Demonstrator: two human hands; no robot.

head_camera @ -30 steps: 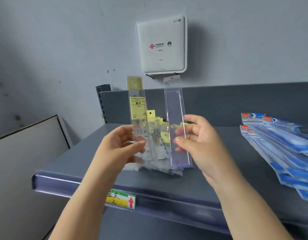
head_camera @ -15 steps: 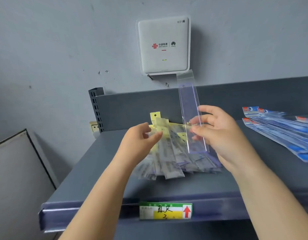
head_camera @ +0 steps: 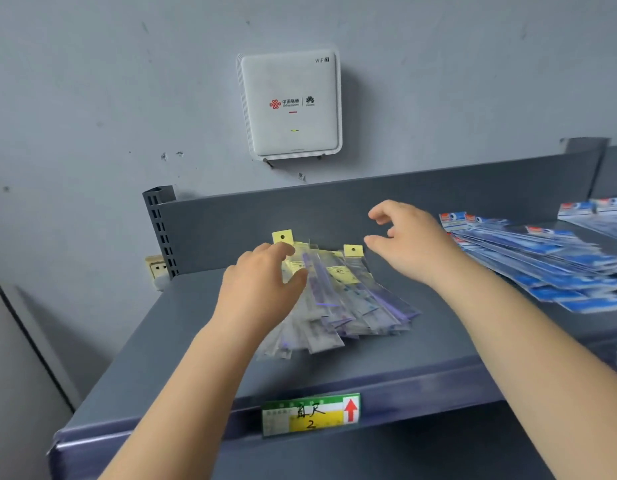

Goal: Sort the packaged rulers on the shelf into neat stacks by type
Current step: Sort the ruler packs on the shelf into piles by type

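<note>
Both hands empty over the mixed ruler pile, mid-frame.
Left hand (head_camera: 262,282) resting loosely on the fanned clear-sleeved rulers (head_camera: 345,299), likely to steady them; right hand (head_camera: 407,244) hovering, fingers relaxed, holding nothing. Blue-packaged rulers (head_camera: 542,261) spread separately at right on the shelf (head_camera: 438,358).

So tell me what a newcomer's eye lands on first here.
The white WiFi router on the grey wall, above the shelf. Below it, a fanned heap of clear packaged rulers mid-shelf, with the left hand over it and the right hand hovering open. Blue packaged rulers spread at right.
</note>
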